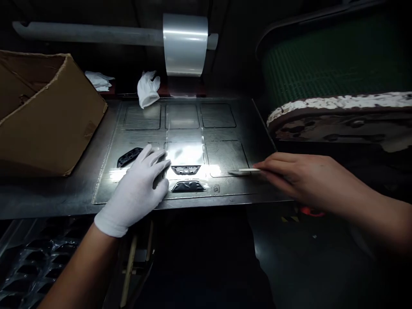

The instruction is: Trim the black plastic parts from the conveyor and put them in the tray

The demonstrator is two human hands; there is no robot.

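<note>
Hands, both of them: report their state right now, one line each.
Left hand: open, gloved, fingers spread over the metal sheet; no grasped object visible.
Right hand: bare, closed, holding a thin pale tool.

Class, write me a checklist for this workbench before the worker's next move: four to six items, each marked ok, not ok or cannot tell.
1. Both hands gloved: not ok; the left hand wears a white glove, the right hand is bare.
2. Tool in grip: ok; the right fingers hold a slim pale tool.
3. Left hand away from the tool: ok; they are well apart.
4. Tool tip touching the metal sheet: cannot tell from this angle.
5. Film roll on its tube: ok.
6. Undersides of the black parts undamaged: cannot tell; hidden.
</note>
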